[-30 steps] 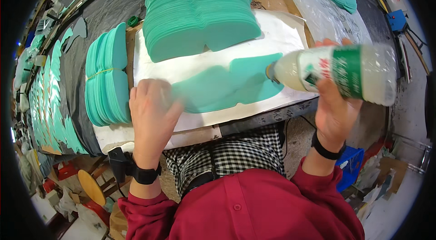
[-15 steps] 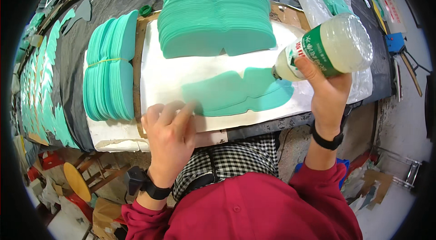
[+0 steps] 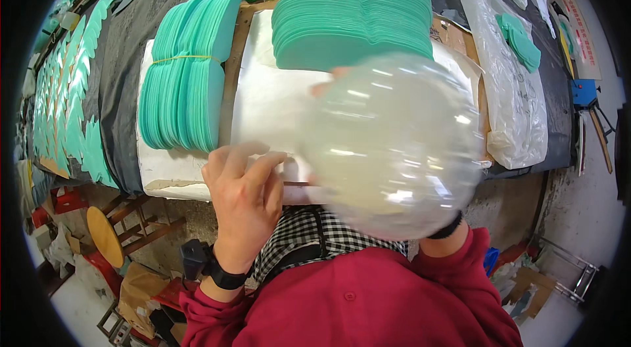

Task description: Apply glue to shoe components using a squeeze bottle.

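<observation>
Since half a second ago, the bottle has swung base-first toward the camera; its blurred, rounded bottom now covers much of the white paper. It hangs above the paper's right half and near edge, clamped in the right hand, mostly hidden behind it, with blurred fingers showing past its far side. Those overlapping green pieces earlier visible on the paper are out of sight now. At the paper's near left edge, the left hand has barely changed: fingers bent and a little apart, but I cannot tell whether the tips press or pinch anything. Both the tall green stack behind the paper and the banded green bundle left of it appear undisturbed.
</observation>
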`<move>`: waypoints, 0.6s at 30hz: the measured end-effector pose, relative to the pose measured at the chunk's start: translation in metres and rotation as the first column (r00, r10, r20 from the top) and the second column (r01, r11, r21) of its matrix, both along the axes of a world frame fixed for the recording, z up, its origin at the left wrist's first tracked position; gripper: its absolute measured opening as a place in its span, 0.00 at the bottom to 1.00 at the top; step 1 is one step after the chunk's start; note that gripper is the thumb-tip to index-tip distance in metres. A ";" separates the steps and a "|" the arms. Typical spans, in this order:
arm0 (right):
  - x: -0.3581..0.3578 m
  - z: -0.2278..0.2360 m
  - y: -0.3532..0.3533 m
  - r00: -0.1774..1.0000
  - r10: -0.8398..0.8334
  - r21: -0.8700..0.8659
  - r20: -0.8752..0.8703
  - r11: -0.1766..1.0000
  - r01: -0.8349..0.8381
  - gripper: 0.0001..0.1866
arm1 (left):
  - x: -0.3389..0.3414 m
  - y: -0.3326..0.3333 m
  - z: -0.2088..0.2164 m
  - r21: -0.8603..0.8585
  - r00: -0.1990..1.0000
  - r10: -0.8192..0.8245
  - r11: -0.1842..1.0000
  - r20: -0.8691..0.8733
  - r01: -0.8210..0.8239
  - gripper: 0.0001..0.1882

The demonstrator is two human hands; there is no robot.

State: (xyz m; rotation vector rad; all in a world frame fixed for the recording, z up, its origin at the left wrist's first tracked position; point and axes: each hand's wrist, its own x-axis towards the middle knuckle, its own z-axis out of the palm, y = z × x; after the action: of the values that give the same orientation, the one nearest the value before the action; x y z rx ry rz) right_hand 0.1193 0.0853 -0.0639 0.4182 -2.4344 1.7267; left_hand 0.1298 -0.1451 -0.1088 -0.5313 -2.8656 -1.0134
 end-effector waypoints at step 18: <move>0.021 0.013 0.140 0.752 -0.659 -0.143 0.003 0.744 0.653 0.23 | -0.001 0.040 0.003 -0.101 0.989 -0.146 0.984 -0.017 0.143 0.20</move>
State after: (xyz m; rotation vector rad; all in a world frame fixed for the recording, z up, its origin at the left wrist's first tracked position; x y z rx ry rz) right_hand 0.1403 0.2250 -0.0511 -0.3858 -2.0307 1.5016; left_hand 0.1284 -0.1049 -0.1059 -0.7640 -2.9035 -0.8778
